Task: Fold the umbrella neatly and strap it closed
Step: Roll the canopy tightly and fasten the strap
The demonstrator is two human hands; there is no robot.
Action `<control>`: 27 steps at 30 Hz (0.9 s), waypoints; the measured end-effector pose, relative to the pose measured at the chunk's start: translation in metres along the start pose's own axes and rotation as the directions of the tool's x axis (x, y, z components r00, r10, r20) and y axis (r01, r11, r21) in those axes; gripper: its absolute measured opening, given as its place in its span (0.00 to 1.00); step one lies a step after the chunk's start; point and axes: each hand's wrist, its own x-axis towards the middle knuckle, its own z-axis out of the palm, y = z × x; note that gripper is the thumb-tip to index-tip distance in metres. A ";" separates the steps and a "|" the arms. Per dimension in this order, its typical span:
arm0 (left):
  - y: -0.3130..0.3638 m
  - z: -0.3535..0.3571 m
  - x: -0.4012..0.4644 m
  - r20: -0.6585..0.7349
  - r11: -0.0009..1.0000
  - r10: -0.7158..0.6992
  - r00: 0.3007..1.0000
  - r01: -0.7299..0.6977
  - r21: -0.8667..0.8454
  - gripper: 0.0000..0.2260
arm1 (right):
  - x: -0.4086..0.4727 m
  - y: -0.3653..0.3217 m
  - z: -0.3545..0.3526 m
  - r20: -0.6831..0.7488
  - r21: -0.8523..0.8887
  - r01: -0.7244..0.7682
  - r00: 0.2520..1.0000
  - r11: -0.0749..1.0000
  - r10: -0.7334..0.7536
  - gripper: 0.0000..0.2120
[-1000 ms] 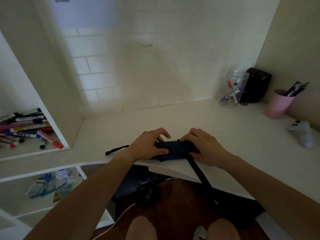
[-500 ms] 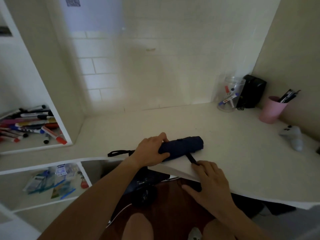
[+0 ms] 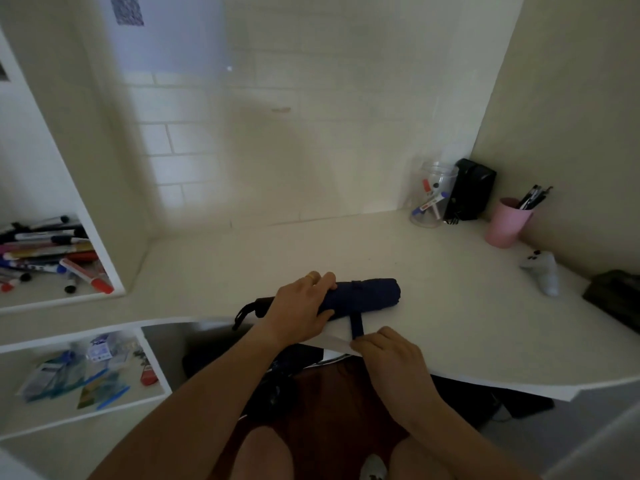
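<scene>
**Head view: umbrella rolled, strap pulled out, not wrapped**

Head camera looks down at both my hands at the front edge of the desk (image 3: 450,306).

Left hand (image 3: 298,308) grips the navy umbrella (image 3: 367,294), fingers curled over the top of the roll, thumb on the near side. Ring visible on one finger. Umbrella lies flat on the desk, roughly crosswise in front of me, canopy rolled into a tight cylinder. Its free end sticks out to the right of my left hand. Black handle and wrist loop (image 3: 246,311) stick out to the left of that hand, loop hanging past the desk edge.

Right hand (image 3: 384,351) sits just nearer to me than the umbrella, at the desk edge, fingers curled and pinching the end of the closure strap (image 3: 356,325). Strap runs straight from the roll to my right hand, taut-looking, not around the canopy.

Beyond and right of my right hand, well apart: clear jar (image 3: 431,195) with markers, black box (image 3: 471,190) beside it, pink cup (image 3: 507,221) with pens, pale game controller (image 3: 542,271).

Left of my left hand: shelf with a pile of markers (image 3: 48,254).
</scene>
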 end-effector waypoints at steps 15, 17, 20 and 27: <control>0.000 0.014 -0.018 -0.140 0.953 0.270 0.953 -0.244 0.179 0.12 | 0.070 0.045 -0.029 0.115 0.355 -0.426 0.903 0.832 0.413 0.05; -0.002 0.014 -0.017 -0.140 0.952 0.273 0.952 -0.246 0.185 0.13 | 0.076 0.047 -0.028 0.157 0.338 -0.419 0.908 0.843 0.388 0.05; -0.002 0.015 -0.018 -0.143 0.945 0.292 0.946 -0.262 0.194 0.13 | 0.084 0.054 -0.028 0.239 0.299 -0.411 0.906 0.861 0.350 0.06; -0.003 0.021 -0.025 -0.218 0.908 0.379 0.899 -0.316 0.276 0.10 | 0.111 0.080 -0.026 0.737 0.342 -0.466 0.671 0.816 0.074 0.22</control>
